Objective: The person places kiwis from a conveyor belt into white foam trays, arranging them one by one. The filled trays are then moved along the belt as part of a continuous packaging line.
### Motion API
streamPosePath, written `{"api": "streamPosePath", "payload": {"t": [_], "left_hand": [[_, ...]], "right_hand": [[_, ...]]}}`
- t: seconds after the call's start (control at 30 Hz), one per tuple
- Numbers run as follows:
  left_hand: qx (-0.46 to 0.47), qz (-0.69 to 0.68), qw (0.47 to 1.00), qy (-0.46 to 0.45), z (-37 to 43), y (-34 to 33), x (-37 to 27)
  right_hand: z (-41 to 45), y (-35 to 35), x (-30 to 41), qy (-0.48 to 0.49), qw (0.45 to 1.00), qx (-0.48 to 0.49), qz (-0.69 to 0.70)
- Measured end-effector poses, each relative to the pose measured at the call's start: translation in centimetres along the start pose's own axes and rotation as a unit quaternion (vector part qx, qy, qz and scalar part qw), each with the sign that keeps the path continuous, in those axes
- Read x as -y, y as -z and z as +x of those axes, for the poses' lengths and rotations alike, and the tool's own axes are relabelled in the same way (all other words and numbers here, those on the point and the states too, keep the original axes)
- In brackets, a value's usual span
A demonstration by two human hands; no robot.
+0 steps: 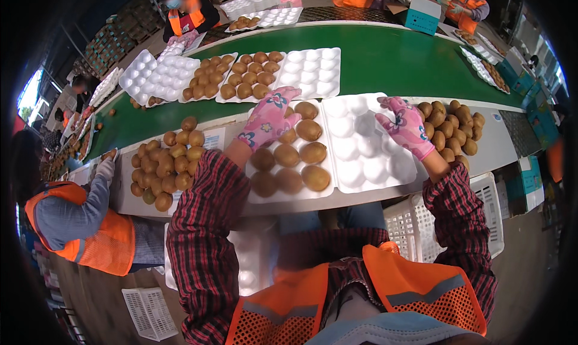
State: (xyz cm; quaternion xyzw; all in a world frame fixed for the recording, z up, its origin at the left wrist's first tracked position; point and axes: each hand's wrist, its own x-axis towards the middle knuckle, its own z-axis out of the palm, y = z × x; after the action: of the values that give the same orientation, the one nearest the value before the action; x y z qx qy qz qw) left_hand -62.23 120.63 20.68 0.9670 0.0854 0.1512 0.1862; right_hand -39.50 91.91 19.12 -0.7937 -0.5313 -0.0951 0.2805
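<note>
My left hand, in a pink flowered glove, is over the far left part of a white moulded tray filled with kiwifruit. Its fingers and thumb are spread around a partly hidden kiwifruit, with no firm grip visible; whether it touches the fruit I cannot tell. To the right lies a second white tray, its cups bare. Above that tray's far right side is my right hand, gloved alike, fingers apart and holding nothing. Kiwifruit piles lie outside both hands, one left and one right.
Beyond the grey worktop runs a green conveyor belt carrying filled trays and a bare tray. A co-worker in an orange vest stands at left. White plastic crates are below right; another crate is on the floor.
</note>
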Motion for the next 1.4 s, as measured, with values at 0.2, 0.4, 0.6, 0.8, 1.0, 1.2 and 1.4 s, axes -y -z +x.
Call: {"api": "streamPosePath", "payload": {"t": [0.2,0.4,0.6,0.8,1.0,1.2,1.4], "left_hand": [[0.014,0.183,0.982,-0.043,6.9,-2.3,6.1],[0.026,0.204,0.964,-0.166,8.6,-2.1,8.1],[0.014,0.216,0.899,-0.380,10.0,-2.6,7.1],[-0.143,0.328,0.893,-0.272,7.7,-1.0,10.2],[0.005,0.355,0.935,-0.026,3.1,1.5,13.5],[-0.064,0.099,0.993,0.003,-0.8,1.1,12.9],[-0.118,-0.071,0.986,0.093,-9.8,1.0,11.0]], "right_hand": [[-3.0,-6.0,15.2,0.243,0.958,0.114,0.102],[-2.8,-9.2,17.7,0.203,0.958,0.177,0.103],[-4.4,-9.5,17.0,0.145,0.954,0.073,0.252],[-7.3,-9.4,16.2,0.208,0.973,0.012,0.100],[-7.1,-9.5,16.4,0.211,0.970,0.037,0.111],[-5.1,-4.6,10.4,0.079,0.993,-0.083,0.041],[-6.2,-2.8,0.8,-0.069,0.967,-0.011,-0.247]]}}
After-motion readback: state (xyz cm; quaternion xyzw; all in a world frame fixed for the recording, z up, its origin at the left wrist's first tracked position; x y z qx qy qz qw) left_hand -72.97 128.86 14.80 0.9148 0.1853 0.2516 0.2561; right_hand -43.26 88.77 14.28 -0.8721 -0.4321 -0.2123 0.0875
